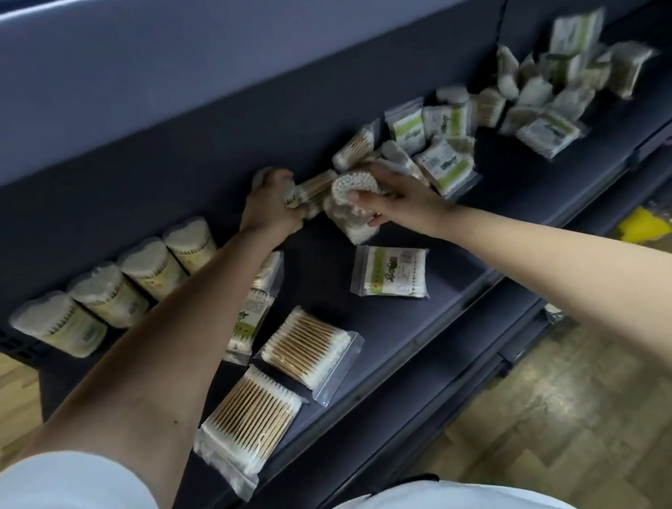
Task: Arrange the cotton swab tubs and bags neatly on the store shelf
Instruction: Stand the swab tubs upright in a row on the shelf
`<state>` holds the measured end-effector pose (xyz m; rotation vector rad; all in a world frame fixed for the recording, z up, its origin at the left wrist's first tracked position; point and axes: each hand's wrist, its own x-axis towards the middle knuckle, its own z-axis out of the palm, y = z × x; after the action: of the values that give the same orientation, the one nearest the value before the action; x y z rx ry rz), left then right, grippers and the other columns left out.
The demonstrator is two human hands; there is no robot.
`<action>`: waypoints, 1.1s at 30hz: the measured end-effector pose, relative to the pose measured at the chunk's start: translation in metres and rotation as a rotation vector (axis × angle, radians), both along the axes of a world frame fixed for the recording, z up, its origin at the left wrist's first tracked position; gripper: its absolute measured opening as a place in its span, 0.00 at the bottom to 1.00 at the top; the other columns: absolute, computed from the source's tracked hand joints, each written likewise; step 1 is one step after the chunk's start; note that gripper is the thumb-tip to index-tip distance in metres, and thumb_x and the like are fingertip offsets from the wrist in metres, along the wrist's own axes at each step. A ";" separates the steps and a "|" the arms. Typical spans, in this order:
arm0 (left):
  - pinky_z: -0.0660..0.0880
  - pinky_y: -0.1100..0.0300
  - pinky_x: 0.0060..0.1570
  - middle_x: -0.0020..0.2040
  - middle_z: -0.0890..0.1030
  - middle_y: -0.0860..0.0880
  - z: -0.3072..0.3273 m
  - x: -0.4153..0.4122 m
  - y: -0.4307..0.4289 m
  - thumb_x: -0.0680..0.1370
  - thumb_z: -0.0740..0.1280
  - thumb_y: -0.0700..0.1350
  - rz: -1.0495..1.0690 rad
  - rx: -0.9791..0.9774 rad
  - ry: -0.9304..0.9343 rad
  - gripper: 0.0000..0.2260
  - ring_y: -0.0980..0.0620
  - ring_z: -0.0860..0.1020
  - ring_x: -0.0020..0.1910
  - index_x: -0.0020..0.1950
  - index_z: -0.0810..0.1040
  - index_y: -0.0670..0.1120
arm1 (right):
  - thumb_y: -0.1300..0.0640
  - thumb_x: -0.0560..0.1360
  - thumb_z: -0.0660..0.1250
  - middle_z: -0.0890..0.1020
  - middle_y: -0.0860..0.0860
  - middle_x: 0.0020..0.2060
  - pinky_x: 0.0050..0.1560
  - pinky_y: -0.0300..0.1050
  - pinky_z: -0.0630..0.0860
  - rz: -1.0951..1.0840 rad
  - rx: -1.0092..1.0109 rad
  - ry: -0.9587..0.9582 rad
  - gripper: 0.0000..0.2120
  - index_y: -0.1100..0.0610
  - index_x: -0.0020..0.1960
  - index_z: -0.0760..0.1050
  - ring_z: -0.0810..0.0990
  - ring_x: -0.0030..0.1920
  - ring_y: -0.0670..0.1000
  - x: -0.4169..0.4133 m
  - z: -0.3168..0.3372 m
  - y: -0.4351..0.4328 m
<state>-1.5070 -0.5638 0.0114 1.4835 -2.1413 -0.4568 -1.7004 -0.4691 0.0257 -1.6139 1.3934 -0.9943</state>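
Observation:
Several cotton swab tubs (111,294) lie in a row on their sides at the left of the dark shelf (434,304). At the shelf's back, my left hand (274,209) grips a swab tub (315,189) lying on its side. Beside it my right hand (393,196) holds another tub (352,190) by its round end, above a swab bag (349,225). Flat swab bags (307,349) lie near the front edge, and a green-labelled bag (390,274) lies in the middle. A loose heap of bags and tubs (530,100) fills the right.
The shelf above (206,55) overhangs the work area. A lower shelf ledge (436,397) juts out below the front edge. Wooden floor (592,411) shows at the right, with a yellow object (645,229) on it.

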 end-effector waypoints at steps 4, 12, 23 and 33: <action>0.69 0.56 0.52 0.63 0.66 0.42 -0.002 0.001 0.002 0.72 0.72 0.43 0.050 -0.085 -0.005 0.19 0.42 0.74 0.55 0.59 0.71 0.42 | 0.44 0.75 0.65 0.76 0.42 0.54 0.57 0.47 0.78 -0.014 0.030 0.035 0.23 0.47 0.67 0.66 0.79 0.54 0.45 0.002 0.001 0.007; 0.74 0.56 0.51 0.60 0.74 0.41 -0.007 0.002 0.014 0.70 0.73 0.44 0.130 0.005 0.220 0.25 0.43 0.74 0.57 0.62 0.67 0.42 | 0.46 0.74 0.66 0.79 0.44 0.54 0.57 0.40 0.77 0.021 0.018 0.094 0.19 0.47 0.63 0.67 0.79 0.54 0.45 0.005 -0.002 0.022; 0.69 0.65 0.58 0.63 0.77 0.47 0.006 0.022 0.040 0.70 0.75 0.48 0.067 -0.005 0.242 0.29 0.51 0.75 0.62 0.69 0.69 0.46 | 0.42 0.72 0.68 0.78 0.48 0.56 0.55 0.33 0.73 -0.162 -0.206 0.150 0.26 0.54 0.64 0.71 0.76 0.57 0.46 0.013 0.008 0.012; 0.69 0.65 0.57 0.61 0.78 0.51 0.032 0.102 0.080 0.72 0.72 0.47 0.273 -0.066 0.376 0.23 0.56 0.74 0.61 0.66 0.74 0.50 | 0.44 0.72 0.67 0.79 0.55 0.57 0.57 0.40 0.72 -0.046 -0.329 0.176 0.25 0.59 0.63 0.72 0.77 0.58 0.51 0.095 0.010 -0.010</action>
<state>-1.4051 -0.4838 0.0432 1.4891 -1.6237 -0.5128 -1.6055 -0.4795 0.0361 -1.9568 1.4443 -1.1802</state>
